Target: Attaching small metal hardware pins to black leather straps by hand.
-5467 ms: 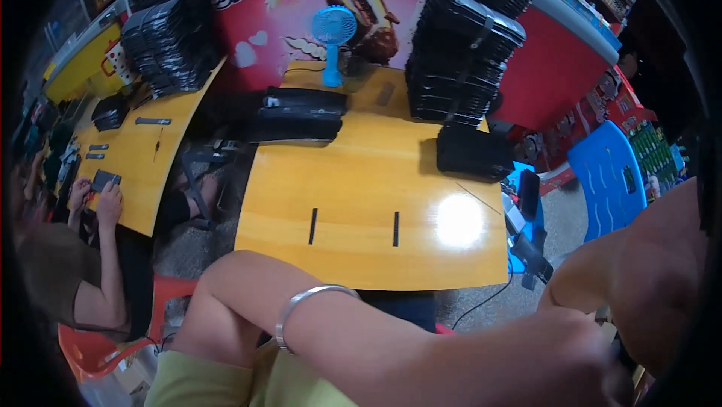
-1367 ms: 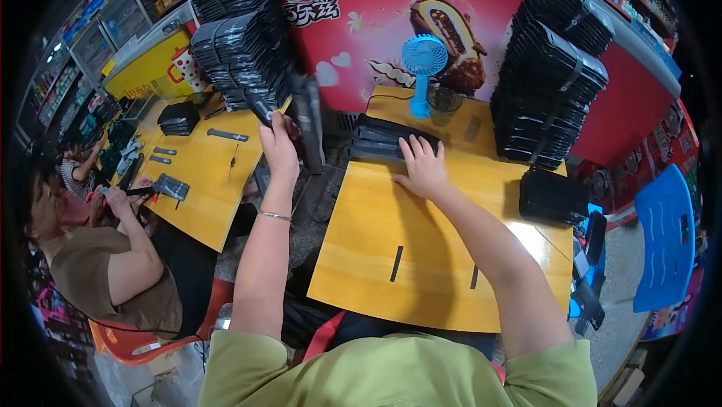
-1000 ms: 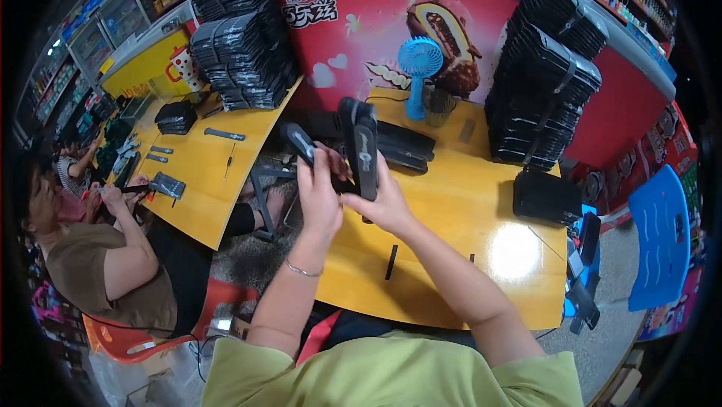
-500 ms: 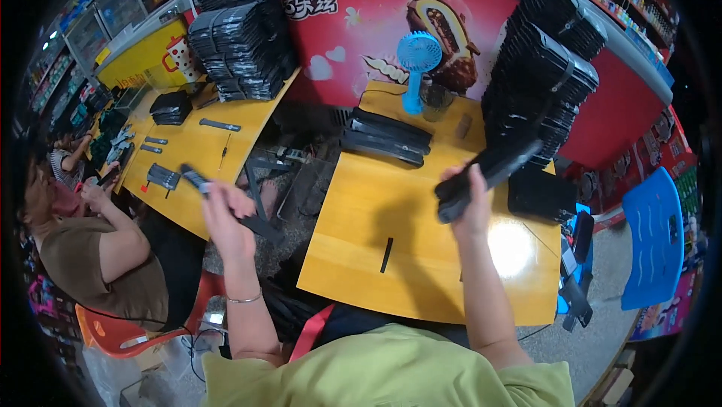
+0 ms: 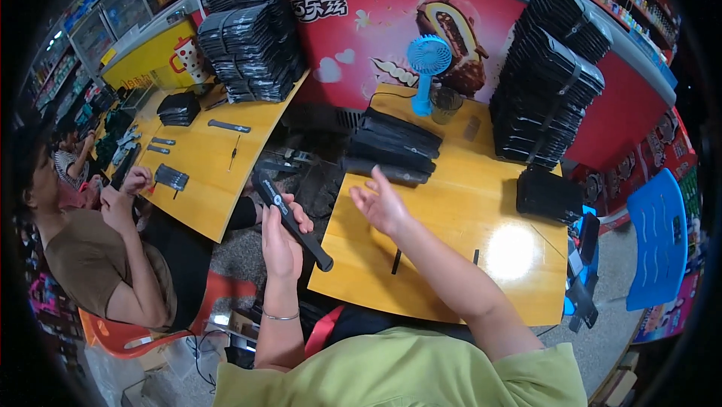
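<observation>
My left hand (image 5: pixel 281 251), at the near left corner of the yellow table (image 5: pixel 436 287), is closed around a long flat black strap-like piece (image 5: pixel 302 233). The piece slants down to a rounded end and carries a pale print. Over the table, my right hand (image 5: pixel 385 208) is empty, its fingers spread. Just beyond its fingertips lie long black bundles (image 5: pixel 397 138) side by side, the nearest one (image 5: pixel 387 171) close to the fingers. Nearer to me, a short black strip (image 5: pixel 396 262) lies on the tabletop, with another strip (image 5: pixel 476 257) to its right, partly by my forearm.
A tall stack of black packs (image 5: pixel 549 91) and a lower black pile (image 5: pixel 549 193) stand on the right. A blue fan (image 5: pixel 429 57) and a glass (image 5: pixel 447 106) are at the back. Left, a co-worker (image 5: pixel 113 257) sits at another table (image 5: pixel 214 163). A blue chair (image 5: pixel 656 242) stands right.
My right hand has let go of a black bundle, now lying with the others, and has moved left. My left hand has come right and nearer with its black piece.
</observation>
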`<act>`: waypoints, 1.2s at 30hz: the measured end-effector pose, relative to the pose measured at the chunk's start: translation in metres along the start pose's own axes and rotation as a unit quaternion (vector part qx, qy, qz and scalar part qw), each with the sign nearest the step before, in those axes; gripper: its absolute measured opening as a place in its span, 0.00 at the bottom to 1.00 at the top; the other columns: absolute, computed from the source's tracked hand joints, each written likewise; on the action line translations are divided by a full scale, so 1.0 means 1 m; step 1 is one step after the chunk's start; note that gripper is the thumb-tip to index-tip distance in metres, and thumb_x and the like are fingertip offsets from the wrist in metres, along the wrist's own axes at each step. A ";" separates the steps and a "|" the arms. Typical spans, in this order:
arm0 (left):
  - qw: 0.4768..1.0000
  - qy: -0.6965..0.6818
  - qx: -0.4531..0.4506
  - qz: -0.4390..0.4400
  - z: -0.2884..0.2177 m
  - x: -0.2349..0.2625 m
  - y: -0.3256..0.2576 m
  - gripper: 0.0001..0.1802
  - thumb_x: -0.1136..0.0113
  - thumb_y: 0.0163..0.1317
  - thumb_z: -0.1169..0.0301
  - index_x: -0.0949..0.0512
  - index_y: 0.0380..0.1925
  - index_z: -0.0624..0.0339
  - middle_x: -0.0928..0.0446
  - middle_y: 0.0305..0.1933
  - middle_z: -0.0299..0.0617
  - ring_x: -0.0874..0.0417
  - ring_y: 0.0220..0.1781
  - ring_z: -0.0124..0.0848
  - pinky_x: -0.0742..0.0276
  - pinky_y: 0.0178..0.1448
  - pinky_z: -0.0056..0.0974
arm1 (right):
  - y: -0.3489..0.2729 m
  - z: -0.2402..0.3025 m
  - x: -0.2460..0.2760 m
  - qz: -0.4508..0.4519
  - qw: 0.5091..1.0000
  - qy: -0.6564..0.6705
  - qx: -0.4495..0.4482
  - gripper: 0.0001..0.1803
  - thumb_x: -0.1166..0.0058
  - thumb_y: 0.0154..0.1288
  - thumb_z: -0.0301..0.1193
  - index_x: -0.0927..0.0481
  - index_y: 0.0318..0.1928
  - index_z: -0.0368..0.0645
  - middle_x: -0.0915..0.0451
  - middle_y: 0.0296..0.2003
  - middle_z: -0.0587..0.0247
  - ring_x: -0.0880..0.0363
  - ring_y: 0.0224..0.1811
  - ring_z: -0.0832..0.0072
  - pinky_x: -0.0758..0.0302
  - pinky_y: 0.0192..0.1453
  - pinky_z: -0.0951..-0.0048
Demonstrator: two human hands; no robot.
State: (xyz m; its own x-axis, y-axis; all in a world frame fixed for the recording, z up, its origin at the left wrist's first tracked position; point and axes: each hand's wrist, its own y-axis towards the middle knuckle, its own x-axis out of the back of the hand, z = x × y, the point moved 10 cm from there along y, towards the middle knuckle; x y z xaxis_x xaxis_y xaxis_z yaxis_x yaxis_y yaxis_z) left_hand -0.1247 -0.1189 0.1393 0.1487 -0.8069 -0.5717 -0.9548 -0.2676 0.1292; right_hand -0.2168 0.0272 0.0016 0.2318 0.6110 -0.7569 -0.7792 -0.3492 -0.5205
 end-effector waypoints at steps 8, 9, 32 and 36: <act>0.998 -0.050 0.027 0.006 0.017 0.003 -0.005 0.13 0.62 0.69 0.67 0.36 0.50 0.60 0.32 0.34 0.40 0.32 0.36 0.29 0.33 0.47 0.36 | -0.051 0.055 -0.052 -0.007 0.373 -0.754 0.541 0.24 0.42 0.54 0.30 0.26 0.54 0.49 0.29 0.57 0.62 0.35 0.58 0.61 0.37 0.60 0.61; 0.998 -0.052 0.036 -0.010 0.020 0.001 -0.006 0.12 0.60 0.69 0.69 0.36 0.50 0.59 0.32 0.36 0.40 0.32 0.37 0.29 0.33 0.48 0.36 | -0.046 0.059 -0.043 -0.008 0.373 -0.754 0.541 0.24 0.42 0.54 0.30 0.26 0.54 0.49 0.29 0.57 0.62 0.35 0.58 0.61 0.37 0.60 0.61; 0.983 -0.106 0.148 -0.017 0.099 -0.032 -0.031 0.21 0.47 0.67 0.68 0.35 0.59 0.49 0.28 0.49 0.35 0.26 0.51 0.27 0.29 0.56 0.38 | -0.158 0.028 0.023 0.169 0.854 -0.473 0.137 0.24 0.54 0.67 0.29 0.37 0.63 0.40 0.23 0.41 0.62 0.26 0.32 0.82 0.28 0.38 0.80; 0.967 0.106 0.178 0.150 0.139 -0.080 -0.065 0.20 0.50 0.68 0.69 0.35 0.60 0.56 0.27 0.50 0.41 0.26 0.53 0.29 0.28 0.56 0.38 | -0.185 0.047 0.047 0.070 0.830 -0.504 0.227 0.23 0.51 0.65 0.28 0.35 0.60 0.39 0.24 0.36 0.65 0.28 0.30 0.83 0.29 0.36 0.81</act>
State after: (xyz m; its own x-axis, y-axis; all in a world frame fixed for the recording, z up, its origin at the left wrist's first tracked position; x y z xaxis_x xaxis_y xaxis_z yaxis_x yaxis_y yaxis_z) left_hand -0.1105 0.0364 0.0641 -0.1344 -0.9203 -0.3675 -0.9856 0.1624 -0.0463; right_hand -0.0895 0.1539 0.0809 -0.3065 0.9512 0.0368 -0.9498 -0.3030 -0.0784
